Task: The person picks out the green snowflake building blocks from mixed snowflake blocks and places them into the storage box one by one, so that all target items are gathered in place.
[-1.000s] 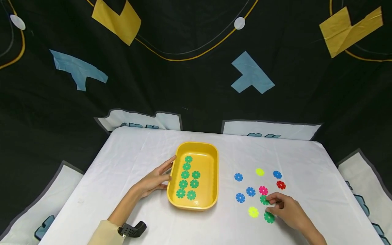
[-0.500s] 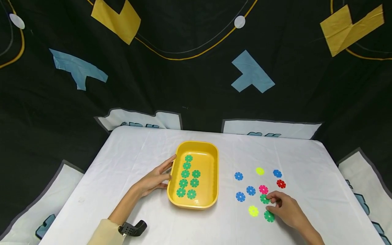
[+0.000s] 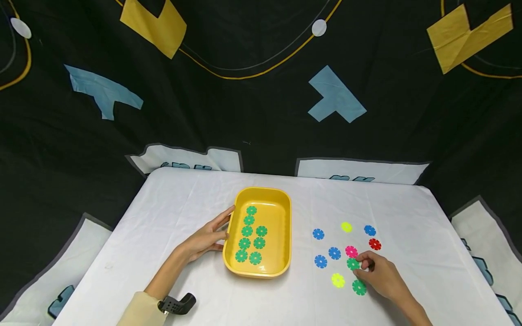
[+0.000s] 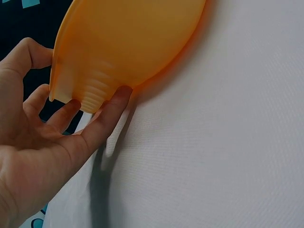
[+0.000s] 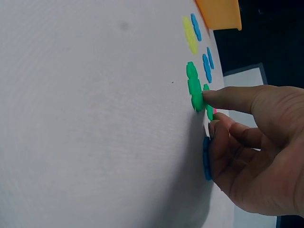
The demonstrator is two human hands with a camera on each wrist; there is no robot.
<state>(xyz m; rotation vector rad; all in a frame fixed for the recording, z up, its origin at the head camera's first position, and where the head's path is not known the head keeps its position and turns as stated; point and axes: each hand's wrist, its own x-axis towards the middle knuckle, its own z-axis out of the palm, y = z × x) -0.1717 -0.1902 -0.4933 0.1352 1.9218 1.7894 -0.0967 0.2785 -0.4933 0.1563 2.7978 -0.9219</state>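
Observation:
My left hand [image 3: 207, 235] grips the left side of a yellow plastic tray [image 3: 284, 235]. In the left wrist view the thumb meets the tray's rim [image 4: 53, 71], while the fingers lie against the outer wall. Several green plastic snowflake discs [image 3: 255, 258] lie in two columns inside, toward the tray's left. On the right, my right hand [image 3: 383, 277] pinches a green disc [image 3: 352, 263] between thumb and index finger, close over the cloth; the fingertips partly cover it. Just nearer, a second green disc [image 3: 359, 287] lies beside the thumb.
Around the right hand lie blue discs [image 3: 321, 261], yellow discs [image 3: 338, 280], a pink disc [image 3: 350, 251] touching or near the green one, and a red disc [image 3: 374, 244]. White cloth [image 3: 228, 303] covers the table, with a black curtain [image 3: 261, 122] behind. A black band [image 3: 177, 305] sits at the left wrist.
The right hand's thumb and index fingertips have shifted slightly away from the body along the green disc's edge. Tray, discs and left hand stay where they were.

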